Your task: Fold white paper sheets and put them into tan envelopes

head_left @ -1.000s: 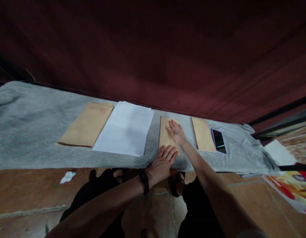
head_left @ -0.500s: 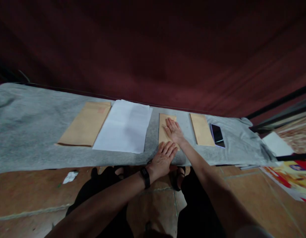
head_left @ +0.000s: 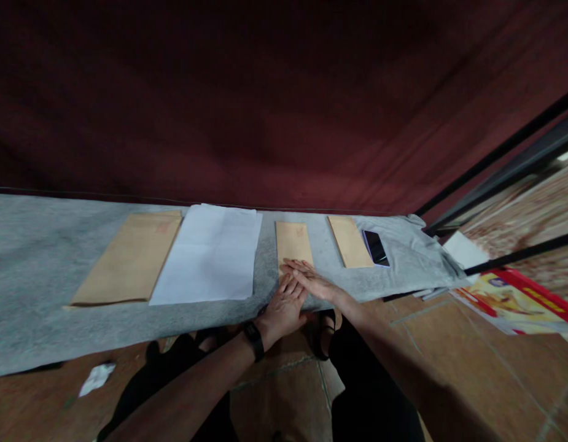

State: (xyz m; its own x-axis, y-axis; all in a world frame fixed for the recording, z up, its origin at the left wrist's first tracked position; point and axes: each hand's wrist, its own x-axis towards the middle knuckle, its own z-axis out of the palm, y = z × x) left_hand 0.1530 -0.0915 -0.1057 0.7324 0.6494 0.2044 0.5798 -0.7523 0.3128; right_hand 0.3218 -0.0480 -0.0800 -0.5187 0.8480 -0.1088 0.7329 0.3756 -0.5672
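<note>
A small brown envelope [head_left: 293,241] lies on the grey cloth [head_left: 35,245] just ahead of me. My left hand [head_left: 284,305], with a black band on its wrist, lies flat at the envelope's near end, fingers stretched out. Crossing over those fingers, my right hand [head_left: 311,279] also rests flat on the near edge of the envelope, fingers pointing left. Neither hand holds anything.
Left of the envelope lie a white sheet of paper [head_left: 210,261] and a large brown envelope [head_left: 129,258]. To the right are another small brown envelope [head_left: 349,240] and a dark phone [head_left: 376,247]. A colourful printed board [head_left: 509,298] and crumpled paper [head_left: 96,377] lie on the tiled floor.
My right hand has slid back from the middle of the small envelope to its near edge, over my left fingers. The view has turned, so everything sits further left.
</note>
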